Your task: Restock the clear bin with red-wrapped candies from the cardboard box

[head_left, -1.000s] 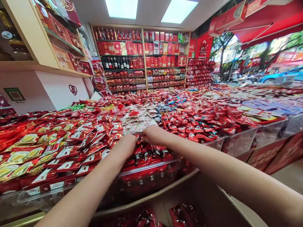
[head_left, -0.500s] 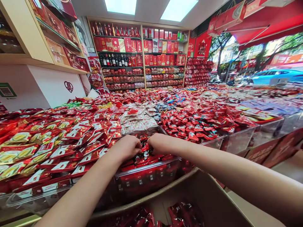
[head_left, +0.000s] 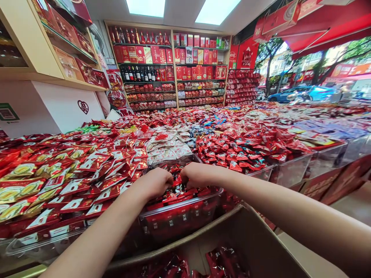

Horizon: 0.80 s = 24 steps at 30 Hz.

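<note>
Both hands reach into a clear plastic bin (head_left: 179, 201) filled with small red and black wrapped packets (head_left: 177, 189). On the bin's left side, my left hand (head_left: 158, 182) is closed, its fingers curled down among the packets. My right hand (head_left: 194, 175) bends in from the other side, also closed, with its fingertips hidden behind the hand. Whether either hand grips a packet cannot be made out. A narrow gap with packets showing lies between the hands. Below the bin, nearest me, an open cardboard box (head_left: 246, 224) holds dark red glossy packets (head_left: 226, 262).
Red-and-white packets (head_left: 78, 187) are heaped left of the bin, white packets (head_left: 171, 144) behind it, and red twisted sweets (head_left: 232, 152) to its right. Shelves (head_left: 175, 58) with bottles and red boxes line the back wall. A blue car (head_left: 304, 94) is outside.
My hands stay in the same bin with only slight shifts; the right hand's fingers curl a little differently over the packets. Outside, the blue car has moved left.
</note>
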Tool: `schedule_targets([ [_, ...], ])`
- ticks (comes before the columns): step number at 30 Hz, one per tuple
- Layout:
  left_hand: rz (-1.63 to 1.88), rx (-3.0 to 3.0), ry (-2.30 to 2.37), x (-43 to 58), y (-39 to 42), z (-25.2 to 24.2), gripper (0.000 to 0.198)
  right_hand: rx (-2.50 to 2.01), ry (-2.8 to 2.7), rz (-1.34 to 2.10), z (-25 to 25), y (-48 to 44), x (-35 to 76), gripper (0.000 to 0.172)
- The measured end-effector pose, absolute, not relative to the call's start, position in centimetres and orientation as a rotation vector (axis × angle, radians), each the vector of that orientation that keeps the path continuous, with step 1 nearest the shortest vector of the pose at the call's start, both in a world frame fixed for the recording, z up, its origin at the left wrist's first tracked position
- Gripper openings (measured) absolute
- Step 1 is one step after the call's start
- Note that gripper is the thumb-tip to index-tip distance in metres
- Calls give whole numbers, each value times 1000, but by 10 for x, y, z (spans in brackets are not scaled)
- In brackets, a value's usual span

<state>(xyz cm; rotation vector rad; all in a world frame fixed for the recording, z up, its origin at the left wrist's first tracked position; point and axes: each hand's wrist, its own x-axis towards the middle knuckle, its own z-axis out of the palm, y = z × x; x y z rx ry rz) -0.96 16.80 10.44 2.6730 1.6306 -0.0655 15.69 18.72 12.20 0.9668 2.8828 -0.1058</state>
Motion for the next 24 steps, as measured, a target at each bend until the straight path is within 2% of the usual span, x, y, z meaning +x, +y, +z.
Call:
schedule_targets([
  [8,195,2763,1589,-9,166,105,10,1038,2869,-11,120,188,156,27],
  [13,560,2830,1509,-3,162,116,14,1069,3169,11,127,165,169,20],
  [17,963,2861,1412,7,136,134,18,620,3333,-375,122,109,186,16],
  [20,1170,2845,1110,16,90,129,19,300,3257,-427,79,79,190,12],
  [21,1100,2717,993,18,72,121,21,293,3215,-481,57,73,189,12],
  [23,866,2431,870,23,36,97,18,532,3093,-970,11,67,187,14],
  [24,815,2394,850,25,20,84,17,602,3068,-1094,-9,64,186,16],
])
